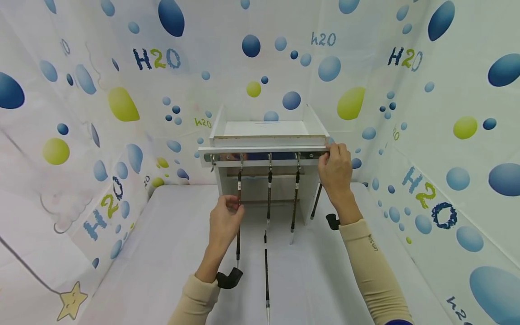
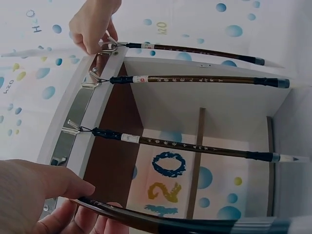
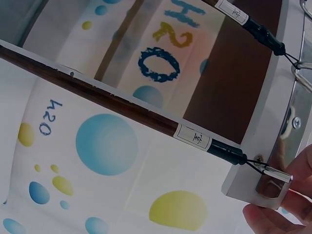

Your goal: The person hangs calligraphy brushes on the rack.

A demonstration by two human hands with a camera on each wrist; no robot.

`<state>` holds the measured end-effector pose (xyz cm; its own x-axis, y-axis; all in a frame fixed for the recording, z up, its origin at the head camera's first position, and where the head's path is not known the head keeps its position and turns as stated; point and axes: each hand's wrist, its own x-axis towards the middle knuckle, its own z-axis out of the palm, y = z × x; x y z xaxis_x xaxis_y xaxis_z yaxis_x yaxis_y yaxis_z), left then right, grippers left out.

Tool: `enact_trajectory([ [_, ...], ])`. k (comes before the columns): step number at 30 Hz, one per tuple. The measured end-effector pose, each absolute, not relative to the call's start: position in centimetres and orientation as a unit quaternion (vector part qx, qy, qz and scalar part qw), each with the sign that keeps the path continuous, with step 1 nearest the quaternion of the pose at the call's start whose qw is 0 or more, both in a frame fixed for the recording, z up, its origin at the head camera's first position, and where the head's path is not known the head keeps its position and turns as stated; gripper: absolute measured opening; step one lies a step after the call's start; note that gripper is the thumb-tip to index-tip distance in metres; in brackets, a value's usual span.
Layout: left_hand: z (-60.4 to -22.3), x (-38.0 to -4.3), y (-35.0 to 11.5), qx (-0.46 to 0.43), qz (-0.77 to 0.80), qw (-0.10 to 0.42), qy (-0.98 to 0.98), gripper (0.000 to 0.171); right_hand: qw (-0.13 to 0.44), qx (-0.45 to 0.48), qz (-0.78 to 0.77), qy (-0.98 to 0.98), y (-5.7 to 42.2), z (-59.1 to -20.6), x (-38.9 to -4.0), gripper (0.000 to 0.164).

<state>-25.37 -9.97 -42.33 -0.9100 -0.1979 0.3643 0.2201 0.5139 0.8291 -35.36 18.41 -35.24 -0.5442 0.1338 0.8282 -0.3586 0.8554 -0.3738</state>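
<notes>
A white shelf unit (image 1: 266,142) carries a metal hook rail (image 1: 256,156) along its front, with several calligraphy brushes hanging tip down. My left hand (image 1: 225,221) pinches the leftmost brush (image 2: 141,220) between thumb and fingers; its loop end is hidden in the left wrist view. The right hand (image 1: 336,174) grips the rail's right end, its fingers touching the last hook (image 3: 278,174). From that hook hangs a brush (image 3: 146,113) by a black cord loop. Between the hands hang two more brushes, one centre (image 1: 269,189) and one right of it (image 1: 296,194).
One more brush (image 1: 266,275) lies on the white table surface (image 1: 317,280) in front of the unit. An unused hook (image 1: 212,162) sits at the rail's left end. White sheets with blue and green bubbles (image 1: 251,46) stand at the back and sides.
</notes>
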Motion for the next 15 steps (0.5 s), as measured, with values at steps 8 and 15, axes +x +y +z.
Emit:
enact_trajectory([
  [8, -41.9, -25.2, -10.0, -0.01, -0.496, 0.228, -0.838, 0.028, 0.473, 0.066, 0.26, -0.839, 18.4, -35.2, -35.3, 0.023],
  [15, -41.3, -25.2, -10.0, -0.013, -0.495, 0.232, -0.837, 0.03, 0.471, 0.066, 0.26, -0.841, 18.4, -35.2, -35.3, 0.024],
])
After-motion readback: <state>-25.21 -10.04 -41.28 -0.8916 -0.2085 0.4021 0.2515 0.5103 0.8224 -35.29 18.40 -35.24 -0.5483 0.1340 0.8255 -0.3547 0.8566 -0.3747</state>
